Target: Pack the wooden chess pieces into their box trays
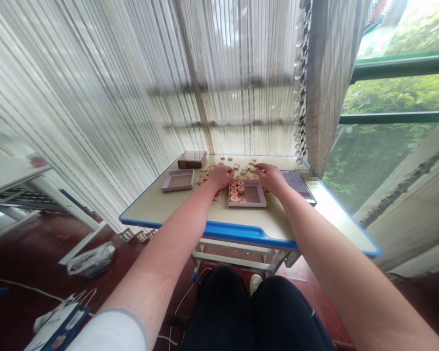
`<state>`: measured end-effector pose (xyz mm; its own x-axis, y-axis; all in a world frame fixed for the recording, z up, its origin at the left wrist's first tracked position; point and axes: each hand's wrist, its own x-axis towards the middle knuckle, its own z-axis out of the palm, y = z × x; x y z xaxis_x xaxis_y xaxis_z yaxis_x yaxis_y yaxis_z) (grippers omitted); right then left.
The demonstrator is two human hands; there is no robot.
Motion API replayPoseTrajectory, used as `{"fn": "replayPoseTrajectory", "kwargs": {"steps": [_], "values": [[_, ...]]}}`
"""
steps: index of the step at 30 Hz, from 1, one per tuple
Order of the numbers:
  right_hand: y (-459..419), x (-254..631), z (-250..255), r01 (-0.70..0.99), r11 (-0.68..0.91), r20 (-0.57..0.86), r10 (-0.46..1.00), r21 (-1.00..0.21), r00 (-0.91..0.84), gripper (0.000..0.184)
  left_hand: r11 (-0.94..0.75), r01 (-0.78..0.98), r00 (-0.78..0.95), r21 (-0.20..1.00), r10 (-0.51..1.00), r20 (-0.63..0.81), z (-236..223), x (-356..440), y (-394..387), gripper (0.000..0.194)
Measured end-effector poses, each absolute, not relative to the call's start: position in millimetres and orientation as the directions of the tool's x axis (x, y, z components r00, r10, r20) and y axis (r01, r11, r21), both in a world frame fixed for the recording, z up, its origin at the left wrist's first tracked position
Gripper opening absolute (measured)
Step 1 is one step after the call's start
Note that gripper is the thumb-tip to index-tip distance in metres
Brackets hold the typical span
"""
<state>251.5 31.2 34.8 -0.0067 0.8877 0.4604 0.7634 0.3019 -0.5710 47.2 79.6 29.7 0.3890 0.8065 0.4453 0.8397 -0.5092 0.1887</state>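
Round wooden Chinese chess pieces [243,172] with coloured markings lie scattered over the far half of the desk. An open shallow box [258,204] stands near the front, with several pieces [234,192] set in rows along its left side. My left hand [221,176] is at the box's far left corner, its fingers curled down; whatever lies under its fingertips is hidden. Beyond the far right corner of the box, my right hand [270,176] pinches with thumb and forefinger at a chess piece [253,169].
The pale desk [146,207] has a blue edge. On its left are an empty box lid [178,180] and a brown box [192,159]. A dark flat case [299,185] lies at right, partly behind my right arm. String curtains [241,107] hang behind.
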Motion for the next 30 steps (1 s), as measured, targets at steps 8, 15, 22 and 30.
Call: {"fn": "replayPoseTrajectory", "kwargs": {"steps": [8, 15, 22, 30], "values": [[42.1, 253.2, 24.6, 0.881, 0.260, 0.270, 0.949, -0.394, -0.159, 0.064, -0.491, 0.852, 0.375, 0.181, 0.814, 0.444, 33.5, 49.0, 76.7, 0.050], [51.2, 266.0, 21.9, 0.939, 0.218, 0.300, 0.945, -0.267, -0.134, 0.060, -0.483, 0.859, 0.373, 0.172, 0.818, 0.437, 33.1, 49.6, 75.6, 0.049], [59.4, 264.9, 12.1, 0.925, 0.224, 0.402, 0.911, -0.306, -0.087, 0.045, -0.505, 0.847, 0.389, 0.163, 0.800, 0.456, 31.5, 49.2, 77.5, 0.046], [54.5, 266.2, 17.1, 0.954, 0.157, 0.305, 0.949, -0.254, -0.075, 0.051, -0.481, 0.859, 0.370, 0.177, 0.821, 0.434, 31.1, 50.6, 77.5, 0.047]]}}
